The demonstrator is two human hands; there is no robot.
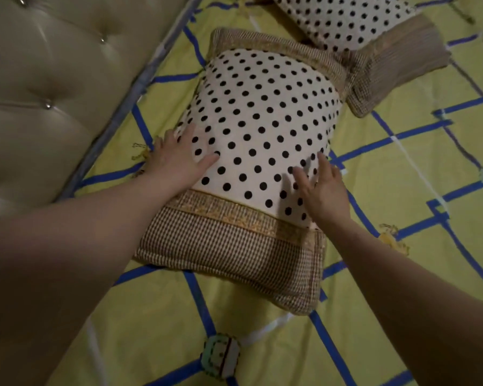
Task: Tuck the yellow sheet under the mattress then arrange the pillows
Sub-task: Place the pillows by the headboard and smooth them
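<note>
Pillow [260,129] at frame centre lay flat on the yellow sheet [402,190], both hands on its near end. Left hand [176,160] pressed flat on the left edge, fingers straight and spread, gripping nothing. Right hand [321,188] rested on the right edge, fingers straight, also gripping nothing. Long axis ran from lower centre toward upper centre, checked bands at both ends. Two pillows total: second pillow [354,23] at upper right, its checked end touching the first. Tufted headboard [48,79] filled the upper left, just beside the sheet's edge.
</note>
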